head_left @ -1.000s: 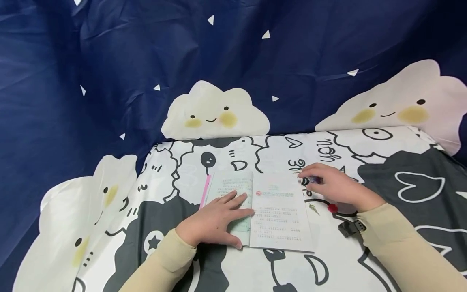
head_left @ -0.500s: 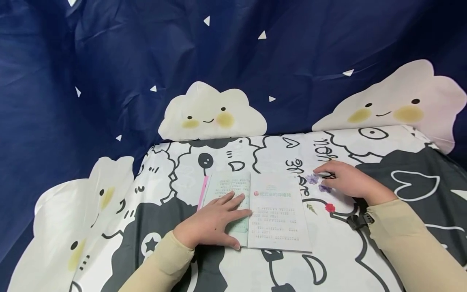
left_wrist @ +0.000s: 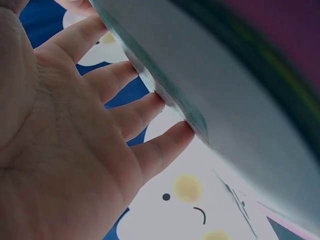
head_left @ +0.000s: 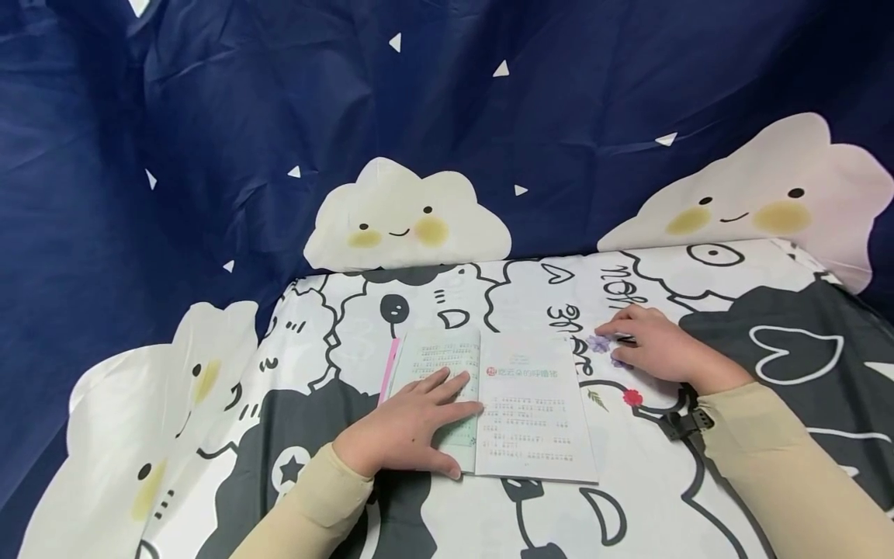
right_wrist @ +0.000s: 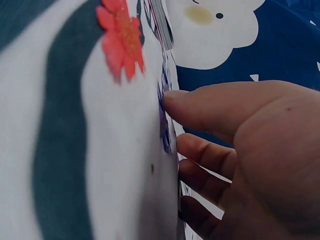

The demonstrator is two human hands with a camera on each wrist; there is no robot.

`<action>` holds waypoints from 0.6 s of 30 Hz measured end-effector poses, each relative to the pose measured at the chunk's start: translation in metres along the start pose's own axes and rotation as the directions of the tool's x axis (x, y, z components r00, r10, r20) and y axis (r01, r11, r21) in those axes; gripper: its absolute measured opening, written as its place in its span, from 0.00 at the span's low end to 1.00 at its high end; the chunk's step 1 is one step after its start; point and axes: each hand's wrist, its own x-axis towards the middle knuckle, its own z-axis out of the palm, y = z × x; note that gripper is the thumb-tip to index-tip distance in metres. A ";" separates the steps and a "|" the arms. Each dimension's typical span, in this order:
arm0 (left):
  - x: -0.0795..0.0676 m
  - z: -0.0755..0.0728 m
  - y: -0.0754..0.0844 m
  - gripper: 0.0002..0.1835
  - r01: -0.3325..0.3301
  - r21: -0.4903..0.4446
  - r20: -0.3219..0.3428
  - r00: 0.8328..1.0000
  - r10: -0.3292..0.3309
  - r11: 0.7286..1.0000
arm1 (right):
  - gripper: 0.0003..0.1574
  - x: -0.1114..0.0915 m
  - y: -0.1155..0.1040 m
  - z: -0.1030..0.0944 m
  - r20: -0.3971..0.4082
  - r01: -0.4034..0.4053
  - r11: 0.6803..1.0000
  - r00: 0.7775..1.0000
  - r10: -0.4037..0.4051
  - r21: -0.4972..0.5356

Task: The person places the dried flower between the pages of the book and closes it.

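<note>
Here, seemingly papery purple flowers point(head_left: 597, 343) by right fingers point(right_wrist: 210, 154)

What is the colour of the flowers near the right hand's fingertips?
The flowers are light purple; this shows best in the head view.

A book point(head_left: 534, 388) is showing smooth, matt paper; a red flower point(right_wrist: 122, 42) to its right is looking thin and papery. A printed cloth point(head_left: 649, 489) is lying smooth beneath, while a far blue curtain point(head_left: 244, 93) is creasing with a faint sheen. Near right, a sleeve point(head_left: 775, 442) is showing soft, matt fabric.
</note>
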 end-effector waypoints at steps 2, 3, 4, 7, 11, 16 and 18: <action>-0.001 0.000 0.000 0.50 0.002 -0.002 -0.002 1.000 -0.002 1.000 | 0.21 0.000 -0.001 0.000 -0.003 -0.004 1.000 1.000 0.004 0.009; -0.001 0.000 0.000 0.50 0.003 -0.002 -0.003 1.000 -0.003 1.000 | 0.20 0.000 -0.001 0.000 -0.005 -0.008 1.000 1.000 0.008 0.016; -0.001 0.000 0.000 0.50 0.003 -0.003 -0.004 1.000 -0.003 1.000 | 0.19 0.000 -0.001 0.000 -0.006 -0.011 1.000 1.000 0.011 0.023; -0.001 0.001 0.000 0.50 0.005 -0.002 -0.009 1.000 -0.005 1.000 | 0.16 0.000 -0.001 0.000 -0.010 -0.014 0.999 1.000 0.014 0.042; -0.001 0.001 0.000 0.50 0.002 -0.001 -0.015 1.000 -0.002 1.000 | 0.11 0.000 -0.002 -0.001 -0.017 -0.018 0.998 1.000 0.019 0.062; 0.000 0.002 0.000 0.50 -0.005 0.005 -0.023 1.000 0.005 1.000 | 0.06 -0.001 -0.002 -0.002 -0.033 -0.026 0.996 0.999 0.029 0.080; 0.000 0.002 0.000 0.50 -0.005 0.006 -0.022 1.000 0.005 1.000 | 0.08 0.000 -0.001 -0.001 -0.037 -0.027 0.996 0.999 0.031 0.086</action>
